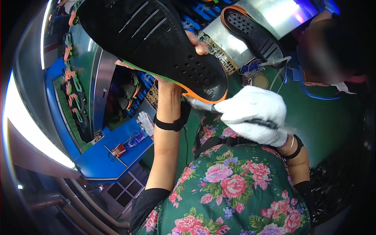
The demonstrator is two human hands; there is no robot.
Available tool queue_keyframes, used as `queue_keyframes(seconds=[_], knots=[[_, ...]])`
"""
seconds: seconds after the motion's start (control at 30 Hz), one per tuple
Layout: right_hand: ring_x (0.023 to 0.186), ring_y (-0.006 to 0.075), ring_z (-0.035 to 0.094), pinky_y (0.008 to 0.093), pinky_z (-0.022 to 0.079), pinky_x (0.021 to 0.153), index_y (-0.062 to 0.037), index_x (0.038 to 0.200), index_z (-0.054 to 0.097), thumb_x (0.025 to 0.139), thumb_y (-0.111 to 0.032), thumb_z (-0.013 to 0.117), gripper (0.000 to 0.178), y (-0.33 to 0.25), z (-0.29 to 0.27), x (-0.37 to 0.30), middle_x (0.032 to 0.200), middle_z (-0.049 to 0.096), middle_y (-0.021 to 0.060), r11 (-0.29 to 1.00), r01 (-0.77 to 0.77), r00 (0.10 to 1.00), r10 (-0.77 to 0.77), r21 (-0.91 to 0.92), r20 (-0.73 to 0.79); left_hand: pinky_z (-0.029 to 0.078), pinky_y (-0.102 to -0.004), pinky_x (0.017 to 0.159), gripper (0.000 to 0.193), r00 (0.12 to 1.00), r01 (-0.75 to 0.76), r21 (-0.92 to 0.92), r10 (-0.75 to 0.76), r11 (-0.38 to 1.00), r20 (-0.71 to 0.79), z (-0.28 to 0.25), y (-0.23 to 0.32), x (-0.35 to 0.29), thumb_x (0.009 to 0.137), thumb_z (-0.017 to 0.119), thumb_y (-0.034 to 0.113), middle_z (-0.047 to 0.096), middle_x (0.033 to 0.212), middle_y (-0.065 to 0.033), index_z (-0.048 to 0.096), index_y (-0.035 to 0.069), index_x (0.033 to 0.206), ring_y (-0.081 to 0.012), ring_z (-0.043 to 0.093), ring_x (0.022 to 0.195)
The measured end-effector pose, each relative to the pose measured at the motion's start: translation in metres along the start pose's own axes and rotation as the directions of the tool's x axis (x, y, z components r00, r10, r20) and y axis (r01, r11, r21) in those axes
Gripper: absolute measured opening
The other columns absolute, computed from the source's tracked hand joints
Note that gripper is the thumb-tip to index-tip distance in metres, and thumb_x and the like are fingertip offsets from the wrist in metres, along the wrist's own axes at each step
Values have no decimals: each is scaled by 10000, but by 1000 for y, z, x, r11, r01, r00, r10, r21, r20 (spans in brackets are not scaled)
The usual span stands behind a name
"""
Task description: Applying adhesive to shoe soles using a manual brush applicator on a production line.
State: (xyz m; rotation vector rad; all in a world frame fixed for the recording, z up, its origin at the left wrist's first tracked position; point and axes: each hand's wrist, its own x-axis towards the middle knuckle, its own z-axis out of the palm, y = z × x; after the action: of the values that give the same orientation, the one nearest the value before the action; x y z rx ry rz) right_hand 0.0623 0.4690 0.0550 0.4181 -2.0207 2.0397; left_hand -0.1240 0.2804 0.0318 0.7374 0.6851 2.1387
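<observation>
My left hand [199,45] is bare and holds up a large black shoe sole [156,43] with an orange and green rim. Its fingers wrap round the sole's edge, and the rest of the hand is mostly hidden behind it. The sole has a patch of small holes towards its near end and long slots farther up. In a white glove, my right hand [254,113] closes round a brush [200,104]. The brush's tip is at the orange rim at the sole's near end; whether it touches, I cannot tell for certain.
Another black sole [254,33] lies by a shiny metal surface [270,15]. A bottle [250,67] and a round tub [260,81] are below it. At left, a blue table [102,158] bears white gloves [145,123] and a bottle [137,138]. A person [327,47] is at far right.
</observation>
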Motion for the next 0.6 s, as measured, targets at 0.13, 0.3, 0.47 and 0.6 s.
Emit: queue_keyframes(seconds=[0.13, 0.3, 0.47, 0.6], knots=[[851, 227, 745, 332, 590, 729, -56, 989, 811, 766, -1, 837, 232, -3, -10, 3, 1046, 797, 110, 1000, 5, 999, -4, 20, -52, 552, -462, 1023, 521, 999, 3, 6, -2, 1000, -53, -1, -1, 4, 1037, 632, 421, 641, 1134, -155, 607, -55, 1247, -321, 672, 1062], [834, 241, 733, 326, 583, 712, -105, 1037, 813, 784, -63, 845, 258, 6, 3, -4, 1057, 800, 55, 957, 144, 989, -145, -253, 16, 556, -449, 949, 577, 993, -25, 28, 28, 999, -115, 6, -2, 7, 1029, 600, 527, 652, 1076, -152, 633, -19, 1213, -325, 687, 1010], [859, 225, 751, 330, 590, 738, -128, 1006, 825, 768, -79, 854, 246, 11, -4, -2, 1020, 808, 60, 981, 85, 992, -99, 177, 73, 572, -479, 886, 918, 992, 78, -54, -82, 996, -92, -1, -3, -1, 947, 461, 807, 662, 1131, -206, 558, 0, 1373, -346, 698, 943], [919, 234, 742, 334, 591, 726, -104, 1092, 793, 806, -131, 799, 287, 17, 0, -9, 1144, 779, 90, 885, 303, 951, -259, -353, 168, 585, -508, 844, 1111, 971, 190, -21, -191, 982, -146, 6, 0, 5, 872, 353, 931, 659, 1182, -236, 472, 10, 1482, -364, 703, 912]])
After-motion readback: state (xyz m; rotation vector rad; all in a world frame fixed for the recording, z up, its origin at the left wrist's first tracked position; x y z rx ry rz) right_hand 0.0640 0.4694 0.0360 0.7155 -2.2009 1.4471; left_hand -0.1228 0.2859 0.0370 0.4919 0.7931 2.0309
